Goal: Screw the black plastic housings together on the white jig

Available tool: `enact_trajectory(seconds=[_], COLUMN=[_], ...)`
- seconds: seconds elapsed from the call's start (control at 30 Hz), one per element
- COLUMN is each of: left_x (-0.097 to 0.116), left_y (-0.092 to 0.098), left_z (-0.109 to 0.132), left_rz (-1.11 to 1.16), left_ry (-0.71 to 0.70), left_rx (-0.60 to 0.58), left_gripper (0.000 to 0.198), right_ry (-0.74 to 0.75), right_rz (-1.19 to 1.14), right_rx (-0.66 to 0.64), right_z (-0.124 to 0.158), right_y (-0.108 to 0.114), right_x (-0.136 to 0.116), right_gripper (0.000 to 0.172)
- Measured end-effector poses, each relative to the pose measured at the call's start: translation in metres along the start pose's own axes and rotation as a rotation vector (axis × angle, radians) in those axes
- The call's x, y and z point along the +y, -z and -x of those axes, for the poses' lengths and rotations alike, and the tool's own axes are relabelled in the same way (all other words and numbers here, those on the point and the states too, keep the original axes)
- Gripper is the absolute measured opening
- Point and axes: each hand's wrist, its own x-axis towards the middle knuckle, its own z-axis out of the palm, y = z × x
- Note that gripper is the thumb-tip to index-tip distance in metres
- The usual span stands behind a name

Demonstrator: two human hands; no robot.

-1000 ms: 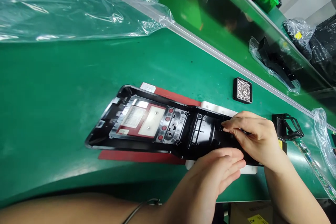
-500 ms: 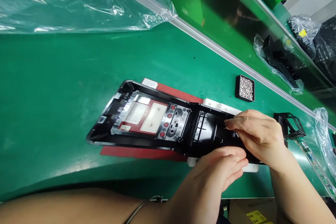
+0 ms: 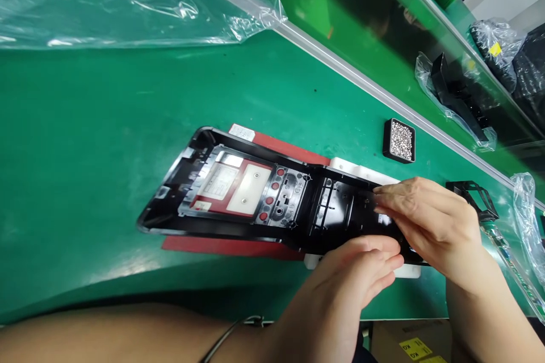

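A long black plastic housing [image 3: 255, 193] lies inner side up on a red mat [image 3: 230, 248] and a white block [image 3: 353, 170] on the green table. My left hand [image 3: 344, 289] rests against the housing's near edge at its right end, fingers together. My right hand [image 3: 430, 221] lies over the right end, fingertips pressing down on the inside of the housing. What is under the fingers is hidden.
A small black tray of silver screws [image 3: 399, 140] stands behind the housing. A black bracket [image 3: 472, 198] sits to the right. Clear plastic bags [image 3: 128, 0] lie at the back left, bagged black parts [image 3: 455, 96] beyond the metal rail [image 3: 340, 68].
The view shifted slightly. My right hand's fingers have flattened and spread a little further over the housing's right end. The housing's left end sits a bit lower and further left.
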Motion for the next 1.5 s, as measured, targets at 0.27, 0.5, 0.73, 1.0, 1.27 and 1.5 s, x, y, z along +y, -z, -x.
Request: enact_trajectory(seconds=[0.27, 0.5, 0.73, 1.0, 1.27, 1.5], left_x=[-0.007, -0.005, 0.0, 0.006, 0.008, 0.008], left_y=[0.003, 0.004, 0.004, 0.001, -0.003, -0.005], left_z=[-0.001, -0.003, -0.003, -0.001, -0.002, 0.0], left_rz=[-0.005, -0.015, 0.012, -0.025, -0.067, -0.062], left_ry=[0.016, 0.012, 0.053, 0.029, 0.012, 0.006], left_rx=[-0.032, -0.051, -0.012, 0.014, 0.03, 0.044], left_gripper=[0.025, 0.026, 0.037, 0.031, 0.028, 0.031], right_ry=[0.001, 0.06, -0.098, -0.173, -0.231, -0.211], right_rz=[0.168, 0.35, 0.131, -0.167, -0.185, 0.014], right_rx=[0.062, -0.047, 0.187, 0.208, 0.173, 0.213], right_z=[0.022, 0.019, 0.039, 0.044, 0.041, 0.045], right_y=[-0.015, -0.013, -0.004, -0.017, -0.027, -0.042], right_x=[0.0, -0.003, -0.02, -0.049, -0.051, -0.052], right_gripper=[0.018, 0.026, 0.024, 0.014, 0.008, 0.011])
